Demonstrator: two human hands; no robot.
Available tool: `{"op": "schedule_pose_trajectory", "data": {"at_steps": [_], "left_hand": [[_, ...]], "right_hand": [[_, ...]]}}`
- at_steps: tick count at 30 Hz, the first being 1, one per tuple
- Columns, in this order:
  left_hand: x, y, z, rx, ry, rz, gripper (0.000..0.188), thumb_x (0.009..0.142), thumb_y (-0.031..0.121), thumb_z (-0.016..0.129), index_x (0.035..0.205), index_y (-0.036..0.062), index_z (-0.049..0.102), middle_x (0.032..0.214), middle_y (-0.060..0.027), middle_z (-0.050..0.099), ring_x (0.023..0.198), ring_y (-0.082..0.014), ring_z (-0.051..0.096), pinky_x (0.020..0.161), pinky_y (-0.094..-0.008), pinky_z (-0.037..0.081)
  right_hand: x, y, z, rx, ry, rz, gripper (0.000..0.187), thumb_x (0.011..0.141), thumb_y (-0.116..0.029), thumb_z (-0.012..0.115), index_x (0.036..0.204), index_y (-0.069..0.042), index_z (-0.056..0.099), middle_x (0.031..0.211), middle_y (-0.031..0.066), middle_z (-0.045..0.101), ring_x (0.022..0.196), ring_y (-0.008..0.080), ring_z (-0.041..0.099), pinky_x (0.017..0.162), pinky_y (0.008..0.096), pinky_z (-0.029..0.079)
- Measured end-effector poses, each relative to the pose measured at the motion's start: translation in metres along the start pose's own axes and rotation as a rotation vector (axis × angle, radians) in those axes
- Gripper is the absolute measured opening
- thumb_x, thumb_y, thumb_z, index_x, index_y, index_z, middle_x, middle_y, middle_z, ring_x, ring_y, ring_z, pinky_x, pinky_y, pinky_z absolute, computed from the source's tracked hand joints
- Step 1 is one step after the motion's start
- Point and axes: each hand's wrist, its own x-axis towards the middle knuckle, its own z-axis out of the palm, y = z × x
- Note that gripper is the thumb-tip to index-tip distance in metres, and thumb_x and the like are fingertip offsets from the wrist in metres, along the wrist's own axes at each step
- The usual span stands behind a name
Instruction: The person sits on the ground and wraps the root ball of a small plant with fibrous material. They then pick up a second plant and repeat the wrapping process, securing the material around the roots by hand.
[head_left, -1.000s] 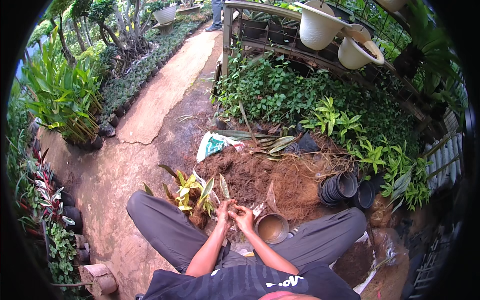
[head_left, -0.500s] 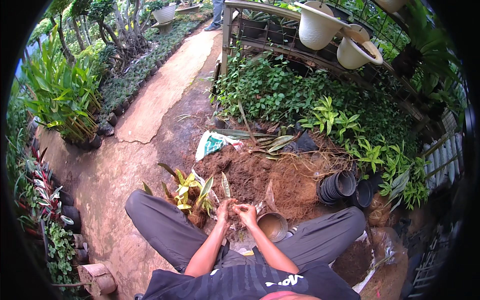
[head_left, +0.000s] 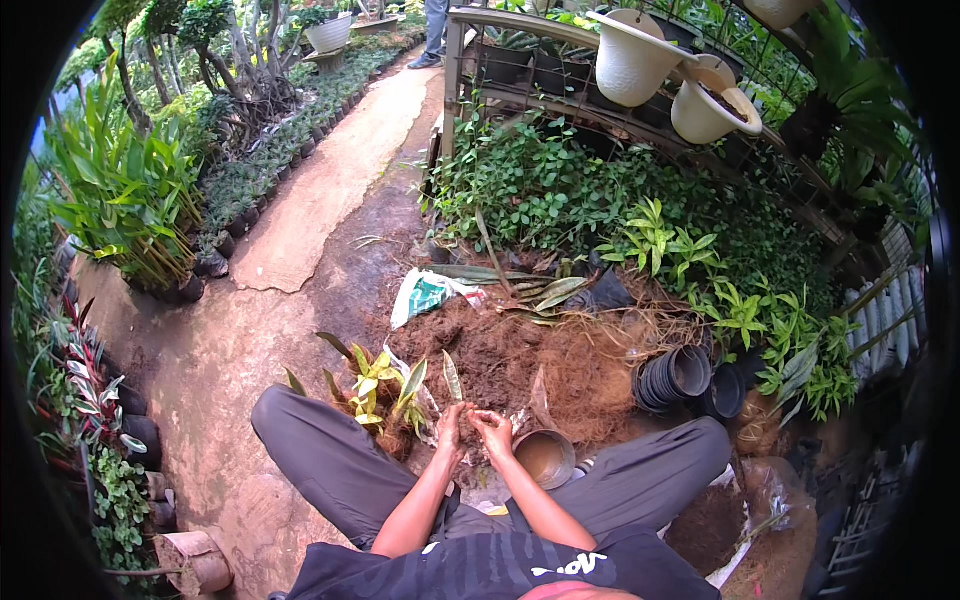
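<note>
A single upright snake plant leaf (head_left: pixel 452 375) with pale edges rises from between my hands. My left hand (head_left: pixel 449 428) is closed around its base. Beside it my right hand (head_left: pixel 492 433) has its fingers curled in toward the left fingertips; what they pinch, if anything, is too small to make out. Just right of my right hand sits a round tub of brownish water (head_left: pixel 545 458). Beyond both hands spreads a heap of brown fibrous potting mix (head_left: pixel 470 335). Left of my hands, by my knee, lies a bunch of yellow-green plants (head_left: pixel 372 385) with root balls.
Stacked black nursery pots (head_left: pixel 672 378) lie on their side at the right. A white and green plastic sack (head_left: pixel 425 297) and cut leaves (head_left: pixel 555 292) lie beyond the heap. White hanging pots (head_left: pixel 635 60) are on a rack. Far up the path (head_left: pixel 320 200) a person (head_left: pixel 432 35) stands.
My hands have shifted very slightly and stay close together at the leaf's base. The leaf has barely moved.
</note>
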Motion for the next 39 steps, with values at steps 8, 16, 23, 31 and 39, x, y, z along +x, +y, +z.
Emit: {"op": "schedule_pose_trajectory", "data": {"at_steps": [8,16,23,31,39], "left_hand": [[-0.014,-0.017,0.008,0.269,-0.023,0.221,0.013,0.091,0.013,0.061,0.098,0.0022,0.065,0.092,-0.0032,0.068,0.083,-0.0106,0.062,0.078,-0.0233,0.049],[-0.021,-0.007,0.018,0.547,-0.053,0.377,0.035,0.095,0.008,0.039,0.121,-0.0019,0.059,0.122,-0.0135,0.061,0.116,-0.0202,0.055,0.102,-0.0308,0.039],[-0.049,0.022,0.058,1.003,-0.148,0.734,0.036,0.093,0.008,0.043,0.126,0.0041,0.058,0.133,-0.0147,0.055,0.130,-0.0309,0.044,0.111,-0.0380,0.029],[-0.056,0.044,0.053,1.175,-0.344,1.126,0.024,0.084,0.013,0.056,0.104,0.0031,0.066,0.111,-0.0155,0.065,0.111,-0.0349,0.058,0.096,-0.0425,0.045],[-0.060,0.049,0.064,1.173,-0.306,1.226,0.016,0.076,0.011,0.064,0.090,0.0041,0.067,0.093,-0.0112,0.067,0.094,-0.0309,0.064,0.083,-0.0395,0.049]], "right_hand": [[-0.006,0.018,0.018,0.294,0.033,0.079,0.045,0.098,-0.044,0.045,0.126,-0.009,0.046,0.113,0.0044,0.059,0.107,0.0171,0.055,0.091,0.0290,0.044],[0.007,0.015,0.003,0.650,-0.135,0.460,0.034,0.100,-0.034,0.045,0.118,-0.007,0.054,0.110,0.0087,0.064,0.099,0.0211,0.063,0.088,0.0351,0.053],[0.038,0.035,-0.024,0.824,-0.165,0.470,0.026,0.099,-0.024,0.042,0.111,-0.007,0.058,0.101,0.0073,0.066,0.090,0.0171,0.064,0.082,0.0311,0.054],[0.036,0.008,-0.028,0.738,-0.406,0.459,0.025,0.100,-0.024,0.043,0.109,-0.006,0.057,0.099,0.0056,0.064,0.086,0.0160,0.065,0.071,0.0302,0.058],[0.027,0.014,-0.032,0.817,-0.430,0.585,0.026,0.098,-0.020,0.042,0.110,-0.003,0.057,0.103,0.0091,0.064,0.087,0.0181,0.066,0.072,0.0302,0.059]]}}
